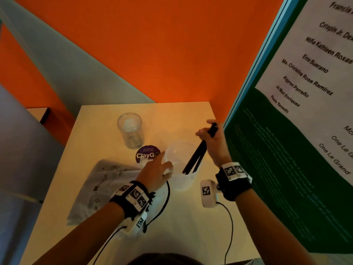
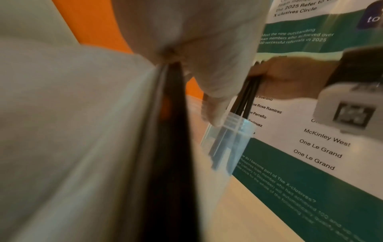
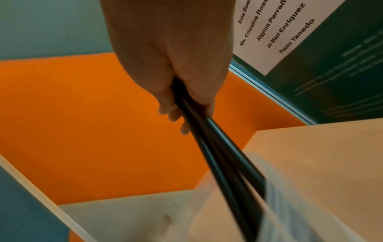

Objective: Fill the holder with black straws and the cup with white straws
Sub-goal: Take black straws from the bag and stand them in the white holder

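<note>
A bunch of black straws (image 1: pixel 196 157) slants down into the translucent plastic holder (image 1: pixel 183 182) at the middle of the table. My right hand (image 1: pixel 212 138) grips the straws near their top ends, above and right of the holder. The wrist views show the same grip: my right hand (image 3: pixel 176 65) round the black straws (image 3: pixel 217 155), whose lower ends are inside the holder (image 2: pixel 228 144). My left hand (image 1: pixel 166 163) holds the holder's left side at the rim. The clear cup (image 1: pixel 131 131) stands behind and to the left, with no straws showing in it.
A crumpled clear plastic bag (image 1: pixel 99 188) lies on the table's left part under my left forearm. A round purple sticker (image 1: pixel 147 154) sits between cup and holder. A green and white poster board (image 1: pixel 286 131) stands right beside my right hand. An orange wall (image 1: pixel 172 54) rises behind the table.
</note>
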`<action>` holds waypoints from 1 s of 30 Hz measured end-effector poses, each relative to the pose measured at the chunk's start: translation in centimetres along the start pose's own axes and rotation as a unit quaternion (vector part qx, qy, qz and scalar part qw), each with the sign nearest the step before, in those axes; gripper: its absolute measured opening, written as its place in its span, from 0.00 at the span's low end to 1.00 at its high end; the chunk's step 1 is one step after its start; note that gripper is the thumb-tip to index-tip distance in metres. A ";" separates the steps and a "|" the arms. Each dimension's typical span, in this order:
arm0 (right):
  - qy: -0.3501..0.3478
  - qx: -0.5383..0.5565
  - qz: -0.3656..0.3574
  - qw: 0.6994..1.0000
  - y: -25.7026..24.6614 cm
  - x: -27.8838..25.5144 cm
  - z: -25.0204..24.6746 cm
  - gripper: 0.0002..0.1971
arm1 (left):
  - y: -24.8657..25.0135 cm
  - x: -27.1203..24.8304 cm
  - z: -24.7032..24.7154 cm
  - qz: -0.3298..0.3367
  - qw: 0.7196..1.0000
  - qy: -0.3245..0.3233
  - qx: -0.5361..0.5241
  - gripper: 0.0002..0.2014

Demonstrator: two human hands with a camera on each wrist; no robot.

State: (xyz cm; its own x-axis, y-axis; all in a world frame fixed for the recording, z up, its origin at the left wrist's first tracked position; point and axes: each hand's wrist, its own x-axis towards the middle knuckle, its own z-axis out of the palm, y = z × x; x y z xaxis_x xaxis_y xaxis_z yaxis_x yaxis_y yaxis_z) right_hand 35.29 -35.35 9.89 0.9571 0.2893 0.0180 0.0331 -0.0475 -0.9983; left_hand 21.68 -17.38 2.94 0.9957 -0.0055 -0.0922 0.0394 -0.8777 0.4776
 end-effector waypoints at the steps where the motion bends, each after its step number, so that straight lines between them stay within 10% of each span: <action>1: 0.001 -0.015 0.010 1.000 1.0 -0.2 0.3 0.17 | -0.1 -0.3 0.0 0.001 1.000 0.006 0.001 0.08; 12: -0.034 -0.082 0.066 0.994 3.3 -0.7 0.5 0.27 | -2.0 -3.7 -0.9 0.042 0.997 0.010 -0.069 0.31; 19: 0.004 -0.193 -0.216 0.957 -0.3 -4.2 2.3 0.12 | -3.8 -6.0 -2.4 0.007 0.998 -0.033 0.054 0.14; 23: -0.160 -0.235 -0.225 0.932 -1.6 -7.8 6.5 0.14 | -4.9 -6.6 -2.9 -0.059 0.998 0.001 0.035 0.19; 27: -0.422 -0.446 -0.052 0.788 1.3 -9.5 11.2 0.11 | -5.4 -6.8 -3.4 -0.054 0.998 -0.008 -0.034 0.23; 30: -0.448 -0.522 -0.053 0.724 4.5 -10.2 13.9 0.13 | -5.5 -6.9 -3.6 -0.039 0.998 -0.001 -0.056 0.24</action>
State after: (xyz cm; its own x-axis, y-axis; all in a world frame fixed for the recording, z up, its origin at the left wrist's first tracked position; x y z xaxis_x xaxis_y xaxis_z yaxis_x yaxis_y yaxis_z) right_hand 21.70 -25.23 4.48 0.3772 0.8262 -0.4184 0.7400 -0.5405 -0.4003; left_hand 14.92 -10.74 4.11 0.9891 0.0600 -0.1342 0.1260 -0.8166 0.5632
